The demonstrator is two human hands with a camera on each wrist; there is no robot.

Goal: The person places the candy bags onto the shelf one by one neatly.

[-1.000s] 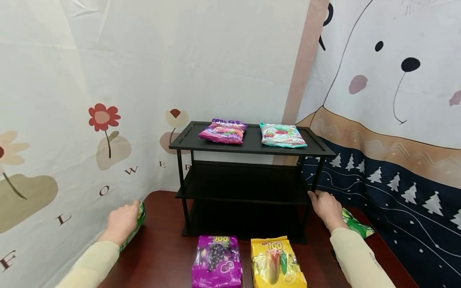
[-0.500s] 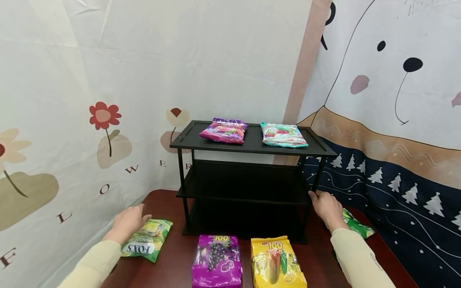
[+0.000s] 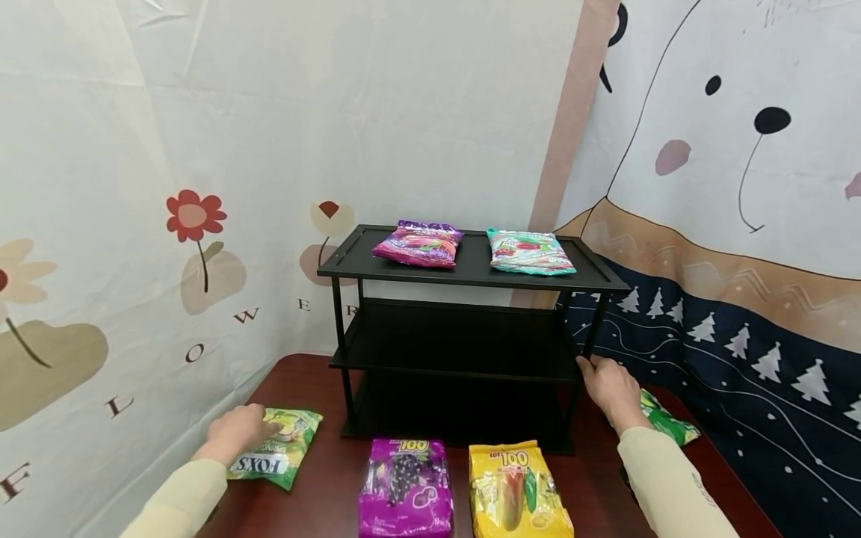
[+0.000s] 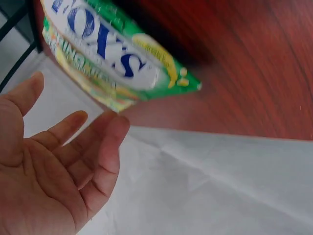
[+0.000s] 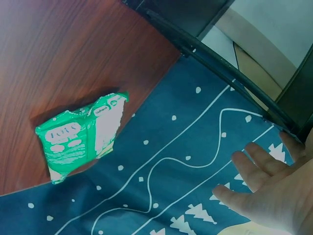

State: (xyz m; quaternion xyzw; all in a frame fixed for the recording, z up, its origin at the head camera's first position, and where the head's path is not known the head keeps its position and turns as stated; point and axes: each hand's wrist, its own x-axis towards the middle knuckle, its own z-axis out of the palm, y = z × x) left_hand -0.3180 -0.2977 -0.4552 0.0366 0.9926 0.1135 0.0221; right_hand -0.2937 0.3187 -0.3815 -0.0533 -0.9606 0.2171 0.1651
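Observation:
My left hand [image 3: 237, 430] lies over the left edge of a green and yellow candy bag marked FOX'S [image 3: 285, 452], flat on the table. In the left wrist view its bent fingers [image 4: 110, 147] hold nothing, and the fingertips come right at the bag's lower edge. My right hand [image 3: 608, 388] grips the right side of a black three-tier shelf rack [image 3: 457, 340], thumb and forefinger at the post by the middle tier. The right wrist view shows the other fingers [image 5: 252, 169] loosely bent, the thumb hidden. A second green bag [image 5: 80, 137] lies beyond the right forearm.
On the rack's top tier lie a purple-pink candy bag [image 3: 420, 245] and a turquoise one [image 3: 530, 252]. A purple LOT 100 bag [image 3: 406, 489] and a yellow one [image 3: 518, 489] stand before the rack on the brown table [image 3: 303, 381]. Printed cloth [image 3: 726, 359] hangs close around.
The left FOX'S bag went from upright in my left hand to flat on the table, label up. My left hand let go and moved slightly down. My right hand has stayed at the rack.

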